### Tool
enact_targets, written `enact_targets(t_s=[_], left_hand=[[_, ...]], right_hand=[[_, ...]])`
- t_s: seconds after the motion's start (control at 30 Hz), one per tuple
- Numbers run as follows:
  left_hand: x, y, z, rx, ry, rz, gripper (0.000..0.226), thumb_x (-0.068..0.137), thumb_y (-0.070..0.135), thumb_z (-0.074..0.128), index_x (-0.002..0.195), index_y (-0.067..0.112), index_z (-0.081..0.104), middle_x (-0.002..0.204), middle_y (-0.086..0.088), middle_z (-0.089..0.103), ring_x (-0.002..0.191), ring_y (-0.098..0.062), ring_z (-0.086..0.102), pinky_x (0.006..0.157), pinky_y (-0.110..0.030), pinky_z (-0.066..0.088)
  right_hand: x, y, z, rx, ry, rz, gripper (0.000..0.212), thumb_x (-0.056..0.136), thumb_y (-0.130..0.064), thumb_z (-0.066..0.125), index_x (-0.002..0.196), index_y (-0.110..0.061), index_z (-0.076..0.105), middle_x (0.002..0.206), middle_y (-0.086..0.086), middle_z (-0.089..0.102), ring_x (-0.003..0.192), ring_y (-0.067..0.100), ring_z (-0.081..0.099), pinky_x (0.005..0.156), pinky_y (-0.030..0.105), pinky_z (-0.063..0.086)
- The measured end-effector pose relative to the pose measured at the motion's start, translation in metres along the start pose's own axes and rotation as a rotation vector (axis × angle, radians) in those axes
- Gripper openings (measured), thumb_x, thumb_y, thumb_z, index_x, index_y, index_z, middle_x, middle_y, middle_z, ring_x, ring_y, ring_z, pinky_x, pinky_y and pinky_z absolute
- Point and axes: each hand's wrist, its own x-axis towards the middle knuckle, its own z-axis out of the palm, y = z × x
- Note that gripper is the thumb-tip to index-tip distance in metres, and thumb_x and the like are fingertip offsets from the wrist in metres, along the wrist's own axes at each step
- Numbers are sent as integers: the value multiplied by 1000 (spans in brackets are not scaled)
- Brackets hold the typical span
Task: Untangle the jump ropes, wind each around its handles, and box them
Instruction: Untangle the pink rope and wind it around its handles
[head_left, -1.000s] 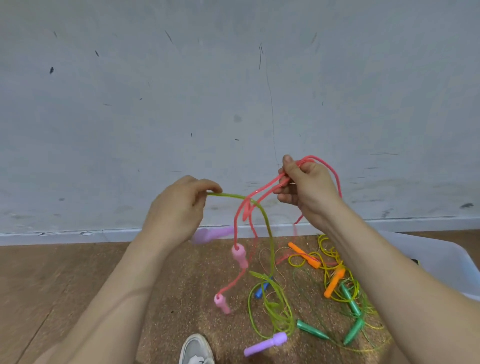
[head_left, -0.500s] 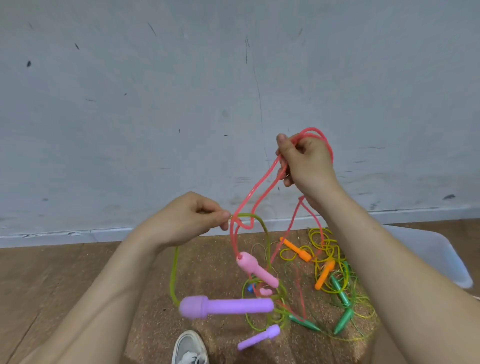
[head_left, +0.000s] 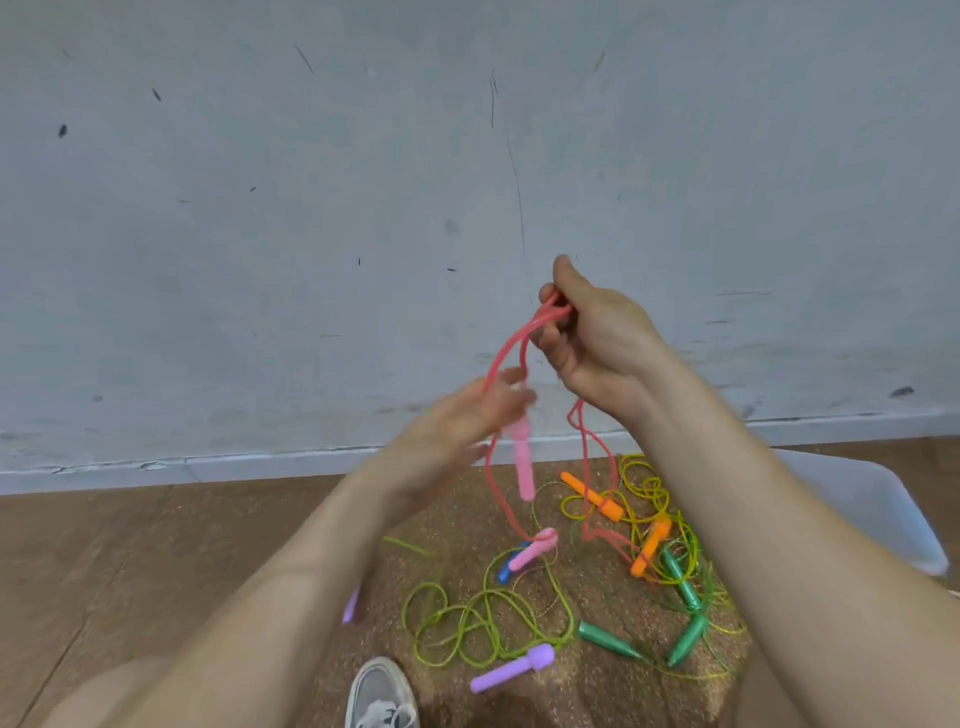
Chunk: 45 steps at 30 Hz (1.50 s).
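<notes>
My right hand (head_left: 597, 343) is raised in front of the wall and grips a bunch of loops of the pink jump rope (head_left: 506, 343). One pink handle (head_left: 524, 462) hangs below that hand; the other pink handle (head_left: 535, 552) dangles just above the floor. My left hand (head_left: 462, 426) is blurred, fingers stretched out beside the hanging pink rope, holding nothing that I can make out. The lime-green rope (head_left: 467, 623) lies on the floor with a purple handle (head_left: 511, 667); its other purple handle (head_left: 352, 605) peeks out behind my left forearm.
A tangle of yellow rope (head_left: 644, 488) with orange handles (head_left: 592, 496), dark green handles (head_left: 608, 639) and a blue handle (head_left: 506, 569) lies on the cork floor. A translucent white box (head_left: 857, 509) stands at the right. My grey shoe (head_left: 382, 696) is at the bottom.
My left hand let go of the lime-green rope, which fell to the floor with its purple handle, and swung up toward the pink rope. My right hand stayed raised with the pink loops.
</notes>
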Motion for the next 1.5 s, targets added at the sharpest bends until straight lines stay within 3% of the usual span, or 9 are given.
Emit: enact_targets(t_s=[0.07, 0.23, 0.47, 0.57, 0.67, 0.9, 1.1, 1.3, 1.5], left_hand=[[5, -9, 28, 265, -19, 62, 49, 81, 43, 70, 123, 26, 52, 113, 6, 65, 105, -2, 59, 80, -5, 43], [25, -11, 21, 185, 608, 288, 45, 70, 27, 83, 90, 21, 44, 86, -3, 56, 78, -11, 56, 72, -26, 48], [10, -1, 17, 144, -43, -2, 19, 99, 17, 47, 85, 10, 58, 84, -13, 68, 75, -23, 61, 74, -36, 50], [6, 11, 6, -177, 146, 48, 21, 101, 18, 41, 84, 11, 53, 74, -8, 71, 68, -22, 69, 62, -29, 55], [9, 20, -12, -461, 357, 121, 22, 101, 18, 41, 85, 9, 54, 73, -7, 72, 68, -19, 72, 52, -23, 55], [4, 20, -53, -344, 610, 85, 22, 98, 24, 49, 95, 5, 59, 89, -8, 72, 51, -10, 61, 37, -15, 38], [-2, 11, -72, 76, 713, -23, 29, 100, 28, 45, 84, 12, 65, 93, -9, 71, 56, -14, 56, 40, -17, 39], [-17, 21, -69, -17, 658, -95, 29, 95, 31, 51, 71, 15, 57, 70, -8, 72, 40, -8, 34, 37, -15, 18], [-12, -13, 13, -81, -93, -67, 29, 85, 22, 67, 110, 8, 63, 85, 8, 68, 61, -12, 43, 48, -19, 31]], right_hand=[[-2, -5, 2, 103, -11, 23, 32, 97, -26, 55, 71, -9, 51, 58, -1, 46, 40, 5, 42, 34, 13, 42], [-7, -14, -5, 162, -31, 102, 33, 96, -26, 57, 68, -9, 51, 58, -1, 47, 36, 6, 44, 32, 12, 39], [8, -19, -21, 404, 181, -42, 27, 96, -20, 57, 75, -4, 52, 63, 4, 50, 43, 9, 47, 37, 16, 45], [14, 13, -42, 47, 182, 104, 49, 89, -55, 56, 89, -6, 55, 77, 8, 56, 60, 18, 61, 56, 31, 55], [-3, 66, -43, -496, -369, 488, 93, 68, -85, 46, 118, -7, 57, 99, 13, 63, 93, 26, 62, 80, 35, 49], [-24, 82, -50, -895, -699, 366, 4, 94, -20, 58, 95, -17, 59, 77, -1, 64, 67, 7, 59, 63, 21, 46], [-23, 66, -40, -980, -612, 186, 25, 96, -32, 52, 85, -13, 65, 57, -8, 48, 48, 6, 37, 45, 19, 27], [-9, 50, -35, -171, -125, 229, 32, 101, -31, 44, 72, -18, 47, 52, -6, 26, 36, 6, 19, 39, 18, 14], [-9, 31, -8, 417, -145, 298, 27, 94, -21, 44, 67, -16, 42, 49, -5, 26, 32, 6, 25, 38, 17, 16]])
